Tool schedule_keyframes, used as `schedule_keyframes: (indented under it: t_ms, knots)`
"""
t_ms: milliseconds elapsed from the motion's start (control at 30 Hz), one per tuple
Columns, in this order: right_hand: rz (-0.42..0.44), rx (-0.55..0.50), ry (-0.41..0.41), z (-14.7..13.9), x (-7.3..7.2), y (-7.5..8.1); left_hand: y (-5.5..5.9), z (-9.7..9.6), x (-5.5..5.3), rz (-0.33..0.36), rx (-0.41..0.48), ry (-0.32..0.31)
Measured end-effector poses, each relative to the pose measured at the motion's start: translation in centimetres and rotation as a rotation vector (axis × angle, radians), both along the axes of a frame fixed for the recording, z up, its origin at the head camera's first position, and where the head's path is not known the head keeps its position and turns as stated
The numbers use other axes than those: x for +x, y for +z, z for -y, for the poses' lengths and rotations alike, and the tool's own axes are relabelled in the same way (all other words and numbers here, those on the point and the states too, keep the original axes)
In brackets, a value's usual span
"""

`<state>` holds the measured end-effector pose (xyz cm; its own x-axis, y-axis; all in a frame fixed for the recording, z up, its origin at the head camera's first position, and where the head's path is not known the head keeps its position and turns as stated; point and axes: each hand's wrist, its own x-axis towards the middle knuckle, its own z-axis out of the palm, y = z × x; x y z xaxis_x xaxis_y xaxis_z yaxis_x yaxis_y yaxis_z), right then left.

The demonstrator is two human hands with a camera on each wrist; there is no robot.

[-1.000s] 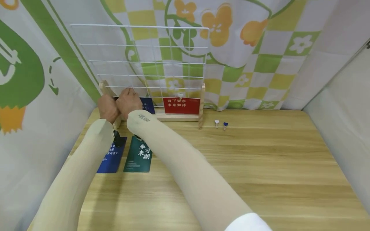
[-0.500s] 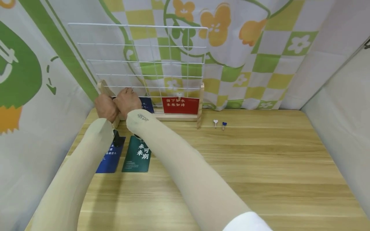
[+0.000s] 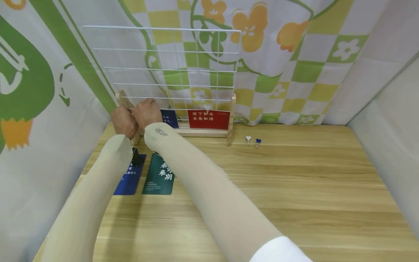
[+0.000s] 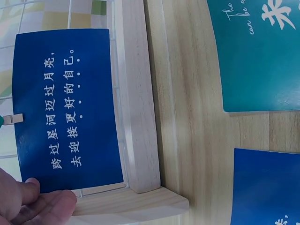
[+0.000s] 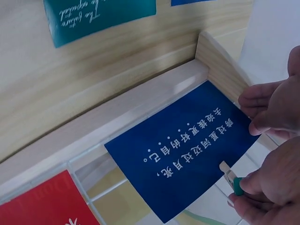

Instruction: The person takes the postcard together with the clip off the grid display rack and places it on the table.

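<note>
My left hand (image 3: 124,122) pinches a lower corner of a blue card (image 4: 93,108) with white writing, between thumb and fingers. The card lies against the white wire grid (image 3: 193,69), just above the wooden base bar (image 4: 136,93) of its stand. Right beside it, my right hand (image 3: 147,114) pinches a small clip with a green end (image 5: 238,186). The pale jaws of this clip sit over the card's top edge. In the head view both hands' fingertips and most of the card are hidden behind the hands.
A red card (image 3: 209,120) hangs on the grid under a white clip (image 3: 207,108). On the wooden table (image 3: 294,182) lie another blue card (image 3: 129,182), a green card (image 3: 158,178), a white heart clip (image 3: 248,139) and a blue heart clip (image 3: 258,142). A patterned curtain (image 3: 301,76) stands behind.
Both hands stay at the same end of the grid with almost no movement. The head view has shifted slightly; the cards and loose clips lie as before.
</note>
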<state>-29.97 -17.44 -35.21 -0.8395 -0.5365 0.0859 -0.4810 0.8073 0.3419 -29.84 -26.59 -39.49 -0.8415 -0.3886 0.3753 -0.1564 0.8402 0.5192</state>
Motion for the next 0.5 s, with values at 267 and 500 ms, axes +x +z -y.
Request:
schedule_keyframes:
  t_ms: [267, 500]
  knots:
    - [-0.023, -0.057, 0.078, -0.7, -0.6, 0.2, -0.6, 0.4, 0.2, -0.089, -0.052, -0.062]
    - [-0.028, -0.096, 0.15, -1.1, -1.0, 0.2, -0.7, 0.6, 0.2, -0.087, -0.075, -0.083]
